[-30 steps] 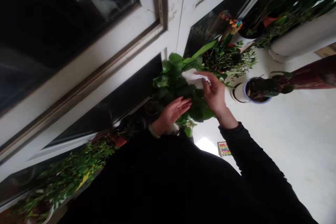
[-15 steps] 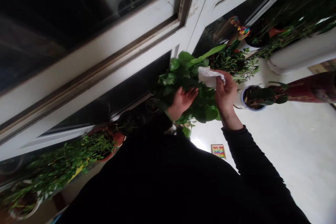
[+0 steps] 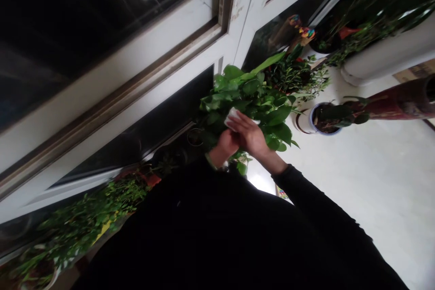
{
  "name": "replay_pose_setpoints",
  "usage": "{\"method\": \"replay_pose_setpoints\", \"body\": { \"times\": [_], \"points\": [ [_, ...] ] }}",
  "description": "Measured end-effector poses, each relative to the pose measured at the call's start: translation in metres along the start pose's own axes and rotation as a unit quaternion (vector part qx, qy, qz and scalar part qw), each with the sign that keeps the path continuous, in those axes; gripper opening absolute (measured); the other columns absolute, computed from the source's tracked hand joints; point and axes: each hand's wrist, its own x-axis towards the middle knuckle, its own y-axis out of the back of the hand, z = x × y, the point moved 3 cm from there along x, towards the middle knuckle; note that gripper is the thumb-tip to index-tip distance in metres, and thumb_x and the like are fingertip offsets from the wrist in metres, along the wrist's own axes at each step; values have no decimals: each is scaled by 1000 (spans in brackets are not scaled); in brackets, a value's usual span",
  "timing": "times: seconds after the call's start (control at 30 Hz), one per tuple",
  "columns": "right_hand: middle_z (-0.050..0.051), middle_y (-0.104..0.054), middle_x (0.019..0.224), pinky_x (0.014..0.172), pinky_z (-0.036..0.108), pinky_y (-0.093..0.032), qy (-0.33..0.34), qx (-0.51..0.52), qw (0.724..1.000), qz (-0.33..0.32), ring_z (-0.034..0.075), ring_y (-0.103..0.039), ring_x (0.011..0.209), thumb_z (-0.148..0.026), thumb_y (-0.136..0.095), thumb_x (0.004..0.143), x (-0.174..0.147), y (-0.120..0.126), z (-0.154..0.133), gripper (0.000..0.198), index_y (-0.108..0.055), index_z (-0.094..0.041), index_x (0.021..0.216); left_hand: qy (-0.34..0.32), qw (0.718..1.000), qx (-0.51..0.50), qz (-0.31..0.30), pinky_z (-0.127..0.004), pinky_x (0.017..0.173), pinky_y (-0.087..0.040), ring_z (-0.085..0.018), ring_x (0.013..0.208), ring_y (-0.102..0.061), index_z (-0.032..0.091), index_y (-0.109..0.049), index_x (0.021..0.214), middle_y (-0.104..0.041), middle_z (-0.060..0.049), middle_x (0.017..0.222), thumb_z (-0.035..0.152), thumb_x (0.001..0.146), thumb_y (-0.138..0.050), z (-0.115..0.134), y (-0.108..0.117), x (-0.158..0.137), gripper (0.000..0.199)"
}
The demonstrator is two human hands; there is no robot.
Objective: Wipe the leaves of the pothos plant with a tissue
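My right hand (image 3: 252,137) lies over a crumpled white tissue or cloth (image 3: 232,117), its fingers pressed onto it above the leaves. Close against it from below is my left hand (image 3: 225,146). The left fingers are hidden behind the right hand, so what they hold, if anything, does not show. Both hands are in front of a leafy potted plant (image 3: 277,118) with broad, glossy green leaves. Any leaf between the hands is covered from sight.
White door frames (image 3: 149,61) run diagonally at the left. A white pot with a blue rim (image 3: 307,122) stands right of the plant, near a dark red vase (image 3: 397,102). A bushy plant (image 3: 91,204) grows at lower left. Pale floor (image 3: 367,176) spreads at right.
My right hand has moved left and down with the white tissue or cloth, from the plant's right side to my left hand. The left hand's open palm is now mostly covered.
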Motion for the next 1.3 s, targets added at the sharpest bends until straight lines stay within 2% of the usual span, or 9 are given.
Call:
{"method": "replay_pose_setpoints", "body": {
  "times": [0.1, 0.2, 0.37, 0.5, 0.73, 0.83, 0.97, 1.07, 1.3],
  "points": [
    [10, -71, 150, 129, 55, -48, 3, -18, 998, -62, 29, -58, 152, -20, -58, 105, -7, -10, 11, 40, -74, -22, 141, 20, 999, 10, -45, -23, 99, -57, -16, 109, -76, 10, -73, 127, -80, -13, 116, 30, 112, -36, 7, -1, -4, 45],
    [6, -66, 157, 131, 55, -46, -13, -26, 998, -56, 27, -52, 156, -14, -54, 105, -23, 4, 19, 47, -71, -26, 147, 16, 997, 11, -74, -28, 104, -56, -19, 116, -75, 13, -73, 131, -81, -12, 118, 42, 113, -38, 12, -3, -2, 48],
    [9, -61, 161, 129, 56, -48, -76, -10, 997, -24, 28, -49, 158, -7, -50, 101, -58, 28, 27, 56, -67, -24, 152, 42, 995, 52, -75, -38, 116, -51, -22, 125, -74, 16, -74, 131, -83, -10, 118, 34, 112, -40, 6, -5, 5, 42],
    [9, -66, 156, 127, 52, -50, -131, -10, 991, -15, 27, -58, 151, -2, -48, 96, -79, 37, 35, 58, -73, -22, 144, 32, 993, 64, -97, -40, 120, -49, -21, 124, -74, 18, -73, 132, -82, -9, 123, 28, 112, -38, 5, -6, 3, 42],
    [7, -72, 149, 123, 52, -54, -156, 5, 980, 122, 27, -66, 143, 3, -46, 86, -56, 76, 19, 67, -75, -23, 140, 10, 996, 79, -27, -38, 112, -53, -18, 92, -75, 17, -76, 103, -78, -5, 84, 25, 109, -47, 9, 2, 9, 31],
    [5, -71, 151, 126, 50, -52, -112, 2, 986, 126, 25, -62, 148, 1, -46, 92, -24, 68, -4, 64, -73, -26, 143, 8, 996, 86, -12, -34, 103, -56, -16, 80, -71, 17, -75, 96, -75, -3, 79, 25, 110, -48, 5, 1, 6, 31],
    [5, -72, 150, 129, 54, -48, -56, -11, 998, 20, 28, -56, 153, -8, -55, 99, 1, 26, -16, 49, -76, -26, 140, 7, 999, 21, -25, -23, 94, -56, -11, 77, -69, 14, -74, 105, -74, -3, 81, 23, 113, -40, 3, -7, -2, 36],
    [8, -72, 149, 128, 57, -48, -60, -24, 997, -41, 30, -56, 153, -10, -57, 100, -6, 3, -4, 44, -77, -24, 137, -8, 1000, -4, -20, -20, 96, -56, -10, 83, -72, 13, -74, 111, -76, -4, 87, 22, 113, -37, 7, -9, -3, 39],
    [10, -70, 152, 126, 50, -51, -150, -40, 988, -6, 27, -62, 148, -1, -46, 92, -50, 37, 43, 58, -76, -19, 139, 21, 997, 29, -72, -47, 121, -52, -23, 122, -74, 15, -74, 110, -81, -11, 103, 26, 109, -45, 9, 2, 9, 32]
  ]
}}
